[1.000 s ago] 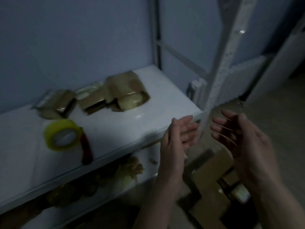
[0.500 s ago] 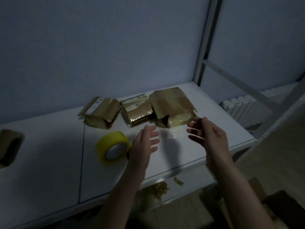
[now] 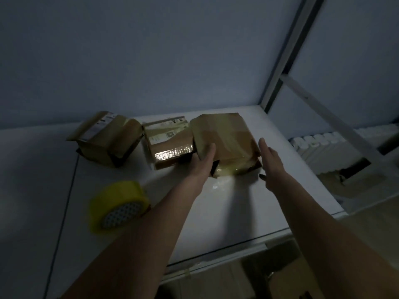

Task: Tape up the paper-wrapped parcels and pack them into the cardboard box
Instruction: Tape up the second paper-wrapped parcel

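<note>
Three brown paper-wrapped parcels stand in a row at the back of the white shelf (image 3: 226, 210). The right parcel (image 3: 226, 137) is the largest and shows glossy tape along its front. My left hand (image 3: 204, 161) touches that parcel's left front corner with straight fingers. My right hand (image 3: 269, 160) is at its right side, fingers extended, just beside the corner. The middle parcel (image 3: 168, 143) and the left parcel (image 3: 108, 137) lie untouched. A yellow tape roll (image 3: 118, 207) stands on the shelf beside my left forearm.
A white metal upright (image 3: 282, 52) and a diagonal brace (image 3: 323, 108) frame the shelf's right end. White corrugated material (image 3: 336, 152) lies beyond it. A cardboard box (image 3: 287, 281) sits on the floor below the shelf's front edge. A lower shelf shows under the edge.
Both hands have moved forward from open air in front of the shelf to the two sides of the right parcel. The view has swung up from the floor box to the shelf.
</note>
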